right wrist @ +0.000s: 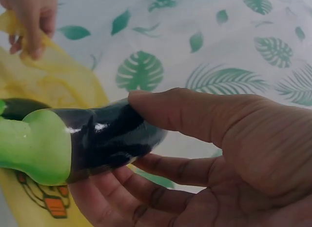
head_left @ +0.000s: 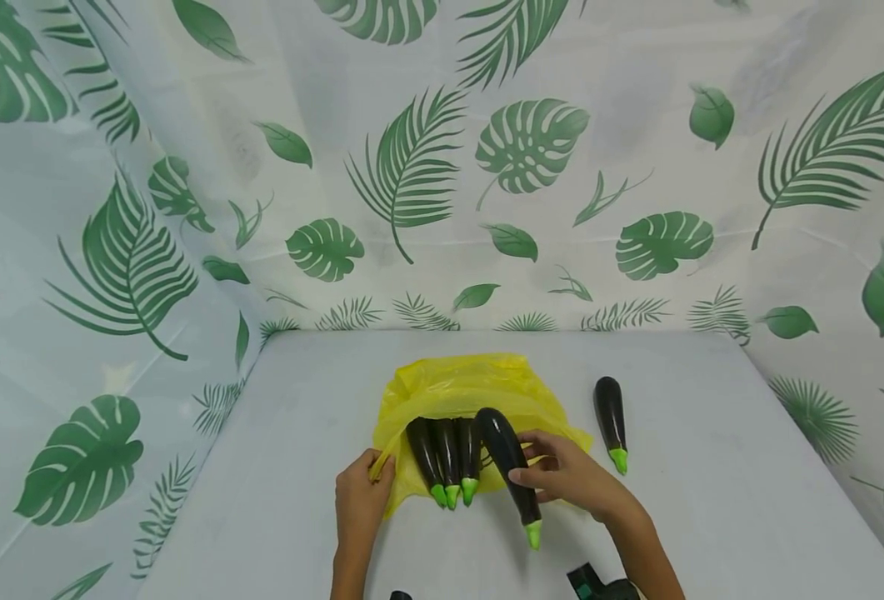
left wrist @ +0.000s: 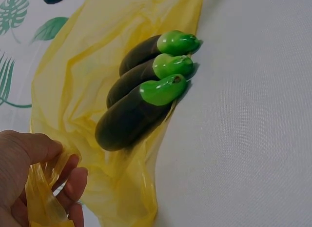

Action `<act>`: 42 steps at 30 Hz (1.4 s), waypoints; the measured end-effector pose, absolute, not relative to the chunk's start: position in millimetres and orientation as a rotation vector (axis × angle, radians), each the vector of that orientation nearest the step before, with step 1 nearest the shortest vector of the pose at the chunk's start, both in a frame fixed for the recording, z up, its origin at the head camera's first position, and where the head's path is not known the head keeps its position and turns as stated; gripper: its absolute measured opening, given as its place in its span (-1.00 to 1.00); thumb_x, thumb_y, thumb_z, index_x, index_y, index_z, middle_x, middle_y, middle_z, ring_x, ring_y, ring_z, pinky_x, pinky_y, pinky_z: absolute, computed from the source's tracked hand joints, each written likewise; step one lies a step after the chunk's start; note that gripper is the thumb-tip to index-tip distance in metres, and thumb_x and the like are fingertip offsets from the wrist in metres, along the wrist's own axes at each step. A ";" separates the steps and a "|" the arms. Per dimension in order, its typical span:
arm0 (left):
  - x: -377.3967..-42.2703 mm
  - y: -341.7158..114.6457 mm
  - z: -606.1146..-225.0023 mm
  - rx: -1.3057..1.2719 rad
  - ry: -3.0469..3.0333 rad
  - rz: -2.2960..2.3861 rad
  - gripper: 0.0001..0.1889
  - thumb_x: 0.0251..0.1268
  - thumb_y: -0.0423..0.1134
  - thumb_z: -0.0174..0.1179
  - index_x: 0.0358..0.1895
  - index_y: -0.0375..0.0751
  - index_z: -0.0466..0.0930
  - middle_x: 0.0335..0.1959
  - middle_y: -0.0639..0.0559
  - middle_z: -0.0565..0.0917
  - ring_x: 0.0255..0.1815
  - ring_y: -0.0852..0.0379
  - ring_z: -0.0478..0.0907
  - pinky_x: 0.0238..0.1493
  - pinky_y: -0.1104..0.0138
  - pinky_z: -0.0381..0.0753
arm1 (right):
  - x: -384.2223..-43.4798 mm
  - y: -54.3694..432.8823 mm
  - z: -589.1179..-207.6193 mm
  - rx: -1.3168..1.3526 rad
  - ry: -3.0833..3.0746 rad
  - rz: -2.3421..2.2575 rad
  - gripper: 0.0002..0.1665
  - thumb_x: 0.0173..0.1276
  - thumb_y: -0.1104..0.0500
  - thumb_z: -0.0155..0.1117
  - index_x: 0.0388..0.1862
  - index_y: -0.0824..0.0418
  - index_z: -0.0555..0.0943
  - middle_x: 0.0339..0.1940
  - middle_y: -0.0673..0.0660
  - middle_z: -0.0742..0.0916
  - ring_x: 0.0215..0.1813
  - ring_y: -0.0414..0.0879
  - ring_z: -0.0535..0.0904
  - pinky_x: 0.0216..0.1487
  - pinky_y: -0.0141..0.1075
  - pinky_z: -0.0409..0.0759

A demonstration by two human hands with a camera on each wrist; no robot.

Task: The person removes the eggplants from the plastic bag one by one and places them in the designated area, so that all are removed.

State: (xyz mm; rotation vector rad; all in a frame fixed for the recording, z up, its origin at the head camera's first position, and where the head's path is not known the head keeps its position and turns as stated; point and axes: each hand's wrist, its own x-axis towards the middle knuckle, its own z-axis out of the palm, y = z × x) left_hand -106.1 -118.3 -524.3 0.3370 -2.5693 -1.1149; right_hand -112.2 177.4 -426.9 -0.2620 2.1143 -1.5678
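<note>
Gripping on both sides at once

Left forearm [head_left: 353, 557] extending almost straight toward the far edge of the surface [head_left: 711, 500]. Left hand [head_left: 364, 487] curling, knuckles upward; thumb bending toward the index finger, pinching, remaining fingers folding in beneath. Right forearm [head_left: 644, 537] slanting inward from the near right. Right hand [head_left: 565, 473] gripping more loosely: thumb stretching out and pressing on top, fingers bending gently and supporting from below. Both hands stopping well short of the far edge.
</note>
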 end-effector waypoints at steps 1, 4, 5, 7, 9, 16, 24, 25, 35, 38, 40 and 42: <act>-106.1 -118.2 -524.6 0.338 -2.568 -1.115 -0.91 0.19 -0.26 0.34 -0.36 -0.20 0.68 -0.56 0.06 0.62 -0.58 0.25 0.33 -0.54 0.44 0.33 | -113.4 180.5 -424.6 -0.269 2.117 -1.579 -0.17 0.32 0.10 0.33 0.41 0.45 0.23 0.12 0.41 0.56 -0.04 0.02 0.64 -0.18 -0.08 0.70; -106.1 -117.9 -524.5 0.333 -2.561 -1.116 -0.91 0.19 -0.26 0.35 -0.36 -0.20 0.67 -0.55 0.06 0.62 -0.58 0.25 0.33 -0.54 0.44 0.32 | -116.5 190.7 -417.2 -0.268 2.164 -1.594 -0.17 0.33 0.08 0.32 0.42 0.44 0.22 0.13 0.41 0.56 0.00 0.05 0.64 -0.15 -0.10 0.70; -106.1 -117.9 -524.4 0.330 -2.559 -1.114 -0.91 0.19 -0.27 0.35 -0.36 -0.20 0.67 -0.55 0.06 0.63 -0.58 0.25 0.33 -0.54 0.44 0.32 | -117.1 194.3 -414.8 -0.257 2.181 -1.601 -0.17 0.33 0.08 0.32 0.43 0.43 0.22 0.13 0.41 0.56 0.01 0.05 0.64 -0.14 -0.11 0.70; -106.0 -117.9 -524.1 0.330 -2.558 -1.112 -0.91 0.19 -0.27 0.35 -0.36 -0.20 0.68 -0.55 0.06 0.63 -0.58 0.25 0.34 -0.54 0.44 0.32 | -118.1 201.3 -410.4 -0.236 2.221 -1.613 -0.17 0.33 0.08 0.33 0.42 0.42 0.22 0.13 0.40 0.56 0.03 0.06 0.64 -0.13 -0.12 0.70; -105.8 -118.0 -523.9 0.329 -2.561 -1.110 -0.91 0.19 -0.27 0.35 -0.36 -0.21 0.68 -0.55 0.05 0.63 -0.58 0.25 0.34 -0.53 0.44 0.33 | -118.6 208.9 -406.6 -0.219 2.257 -1.629 -0.18 0.34 0.09 0.31 0.43 0.42 0.21 0.15 0.40 0.54 0.06 0.07 0.63 -0.13 -0.14 0.69; -105.0 -118.1 -525.4 0.333 -2.569 -1.124 -0.91 0.19 -0.26 0.34 -0.36 -0.21 0.67 -0.57 0.06 0.61 -0.58 0.24 0.33 -0.53 0.44 0.33 | -119.9 236.1 -400.3 -0.132 2.367 -1.676 -0.16 0.43 0.06 0.22 0.49 0.42 0.11 0.26 0.44 0.46 0.08 -0.08 0.61 -0.06 -0.19 0.68; -104.2 -117.8 -525.2 0.326 -2.560 -1.132 -0.92 0.19 -0.26 0.34 -0.36 -0.20 0.68 -0.58 0.07 0.59 -0.59 0.25 0.32 -0.54 0.44 0.32 | -123.8 263.6 -403.9 0.016 2.457 -1.709 -0.18 0.47 0.02 0.17 0.48 0.44 0.10 0.25 0.41 0.44 -0.11 -0.48 0.56 -0.07 -0.24 0.68; -103.9 -118.1 -524.8 0.324 -2.560 -1.132 -0.91 0.20 -0.26 0.34 -0.35 -0.20 0.68 -0.58 0.07 0.60 -0.59 0.25 0.32 -0.54 0.44 0.32 | -124.7 266.4 -405.2 0.034 2.470 -1.698 -0.17 0.47 0.01 0.16 0.49 0.43 0.10 0.28 0.42 0.43 -0.11 -0.48 0.55 -0.06 -0.24 0.68; -101.1 -124.5 -525.3 0.345 -2.555 -1.104 -0.94 0.19 -0.27 0.35 -0.35 -0.18 0.69 -0.56 0.07 0.61 -0.58 0.25 0.33 -0.52 0.43 0.34 | -134.1 294.2 -425.2 0.169 2.456 -1.683 -0.08 0.49 -0.07 0.10 0.53 0.43 -0.02 0.36 0.52 0.33 -0.16 -0.52 0.54 -0.04 -0.24 0.67; -101.9 -124.8 -526.9 0.320 -2.550 -1.104 -0.93 0.19 -0.26 0.35 -0.34 -0.18 0.69 -0.54 0.06 0.63 -0.57 0.25 0.34 -0.53 0.43 0.34 | -135.3 304.4 -433.9 0.248 2.451 -1.656 -0.06 0.48 -0.09 0.09 0.52 0.46 -0.04 0.34 0.50 0.33 -0.21 -0.55 0.50 -0.04 -0.24 0.67; -102.5 -124.6 -527.7 0.305 -2.547 -1.106 -0.92 0.19 -0.26 0.35 -0.33 -0.18 0.69 -0.53 0.06 0.64 -0.57 0.26 0.35 -0.53 0.44 0.35 | -136.9 310.3 -439.4 0.301 2.445 -1.639 -0.04 0.48 -0.10 0.10 0.51 0.49 -0.05 0.31 0.47 0.36 -0.22 -0.55 0.48 -0.03 -0.21 0.67; -102.4 -124.1 -527.9 0.298 -2.544 -1.103 -0.92 0.18 -0.26 0.35 -0.33 -0.18 0.69 -0.54 0.07 0.65 -0.58 0.27 0.35 -0.53 0.44 0.35 | -139.6 315.1 -445.0 0.343 2.441 -1.627 -0.03 0.47 -0.10 0.11 0.50 0.51 -0.04 0.27 0.44 0.41 -0.22 -0.53 0.49 -0.02 -0.20 0.67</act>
